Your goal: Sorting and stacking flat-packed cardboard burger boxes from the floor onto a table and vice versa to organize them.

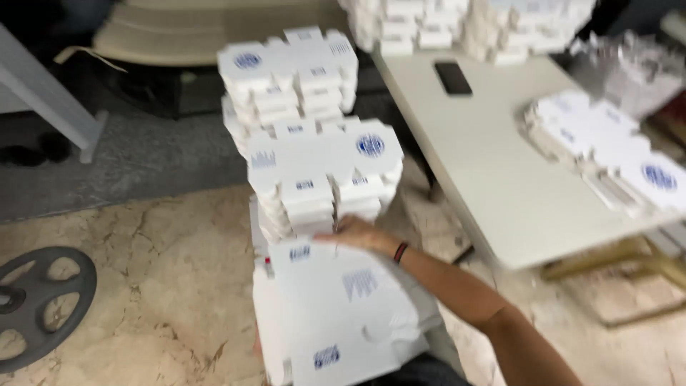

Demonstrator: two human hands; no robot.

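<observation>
Nearest the lens, a flat white carton blank [336, 314] with blue print lies across the lap, blurred by motion. The left hand [256, 349] is barely a sliver at its left edge; grip impossible to tell. Just beyond, the right hand [357, 232] rests fingers spread on the blank's top edge, at the foot of the tall stack of folded cartons [314, 157] on the floor. This looks like the stacking step: lift it level next. Farther right, the counter [493, 171] carries a phone [453, 77].

Right hand [359, 233] on stacked boxes [314, 182]
</observation>
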